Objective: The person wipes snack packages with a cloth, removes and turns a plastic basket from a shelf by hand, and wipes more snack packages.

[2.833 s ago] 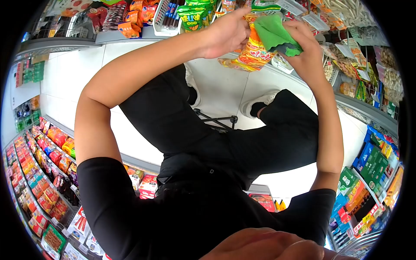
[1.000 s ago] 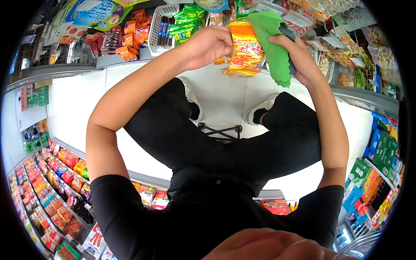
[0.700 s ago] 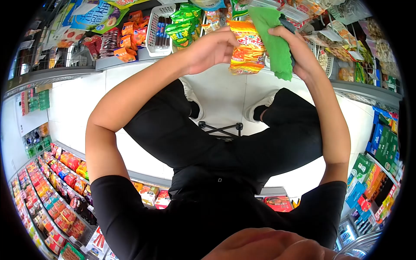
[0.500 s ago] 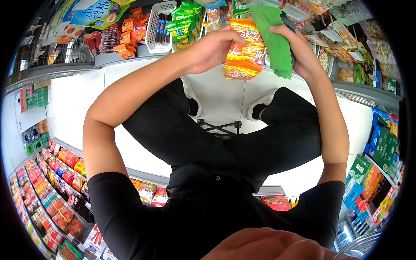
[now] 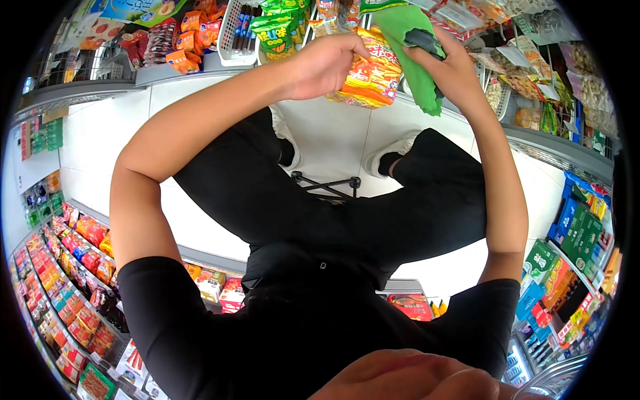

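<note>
My left hand (image 5: pixel 328 65) is closed on the left edge of an orange and yellow snack bag (image 5: pixel 375 79), thumb and fingers pinching it. The bag hangs tilted in front of the shelf, above the floor. In my right hand (image 5: pixel 451 70) is a green cloth (image 5: pixel 415 63) with a dark grey patch or underside, gripped between thumb and fingers. The cloth drapes down beside the bag's right edge, and its upper part overlaps the bag's top corner.
Ahead, a shelf holds a white basket (image 5: pixel 239 33) of dark sticks, green snack bags (image 5: pixel 275 32) and orange packets (image 5: pixel 189 41). Black folding legs (image 5: pixel 325 183) stand between my feet. Packed shelves (image 5: pixel 73 293) lie behind on the left, boxes (image 5: pixel 557 267) on the right.
The snack bag has tilted and shifted slightly, with my left hand now pinching its edge. My right hand has turned the cloth, showing more of its dark part. The view has shifted slightly.
</note>
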Demonstrator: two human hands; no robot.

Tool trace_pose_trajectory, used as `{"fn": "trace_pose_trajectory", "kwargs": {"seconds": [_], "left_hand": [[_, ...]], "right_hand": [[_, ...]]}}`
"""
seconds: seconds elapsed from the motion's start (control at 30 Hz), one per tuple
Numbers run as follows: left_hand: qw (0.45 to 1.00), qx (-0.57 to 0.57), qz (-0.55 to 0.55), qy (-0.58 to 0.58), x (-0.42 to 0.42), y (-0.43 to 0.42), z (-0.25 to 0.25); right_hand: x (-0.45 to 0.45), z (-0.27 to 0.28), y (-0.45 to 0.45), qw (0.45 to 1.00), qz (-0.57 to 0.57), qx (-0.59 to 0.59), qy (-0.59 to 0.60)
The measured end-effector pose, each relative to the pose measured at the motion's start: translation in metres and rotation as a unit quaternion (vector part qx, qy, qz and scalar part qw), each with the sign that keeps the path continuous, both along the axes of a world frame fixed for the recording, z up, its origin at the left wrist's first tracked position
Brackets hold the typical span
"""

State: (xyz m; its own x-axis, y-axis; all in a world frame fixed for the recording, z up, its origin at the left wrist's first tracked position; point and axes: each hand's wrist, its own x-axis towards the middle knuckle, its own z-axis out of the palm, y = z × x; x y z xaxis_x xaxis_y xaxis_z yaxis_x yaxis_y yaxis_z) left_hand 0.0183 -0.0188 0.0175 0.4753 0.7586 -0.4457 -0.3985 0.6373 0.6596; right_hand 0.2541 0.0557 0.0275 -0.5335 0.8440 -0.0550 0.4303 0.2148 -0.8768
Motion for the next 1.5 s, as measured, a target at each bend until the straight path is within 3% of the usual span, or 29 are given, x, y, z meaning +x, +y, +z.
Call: {"fn": "trace_pose_trajectory", "kwargs": {"seconds": [0.07,0.17,0.27,0.43,0.47,0.57,0.67,0.87,1.07,1.4,1.5], "left_hand": [[1.0,0.006,0.0,-0.009,0.001,0.002,-0.004],[0.995,-0.01,0.039,-0.09,0.002,0.001,0.006],[0.996,0.019,0.049,-0.071,0.002,0.001,0.008],[0.99,0.007,-0.013,-0.142,-0.003,0.004,0.008],[0.99,0.011,-0.006,-0.139,-0.004,0.007,-0.007],[0.991,0.016,0.007,-0.136,-0.002,0.004,-0.008],[0.989,0.011,0.009,-0.145,-0.002,0.0,0.008],[0.987,-0.03,0.052,-0.152,-0.003,0.002,0.0],[0.983,0.012,0.023,-0.179,-0.002,0.005,0.001],[0.983,-0.031,0.062,-0.171,-0.005,-0.001,0.002],[0.986,-0.018,0.055,-0.157,-0.006,-0.002,0.002]], "right_hand": [[0.002,-0.003,0.002,1.0,-0.01,0.001,-0.012],[0.0,-0.009,0.004,0.989,0.017,0.144,0.016],[-0.006,-0.005,-0.001,0.961,0.054,0.27,-0.033],[-0.013,0.011,-0.012,0.964,0.147,0.215,-0.051],[-0.013,0.011,-0.011,0.967,0.157,0.196,-0.043],[-0.013,0.008,-0.007,0.947,0.136,0.289,-0.038],[-0.017,0.009,-0.009,0.942,0.107,0.314,-0.046],[-0.02,0.022,-0.019,0.946,0.206,0.246,-0.043],[-0.02,0.017,-0.012,0.934,0.129,0.331,-0.043],[-0.027,0.033,-0.027,0.932,0.206,0.297,-0.014],[-0.028,0.032,-0.033,0.949,0.217,0.229,-0.001]]}}
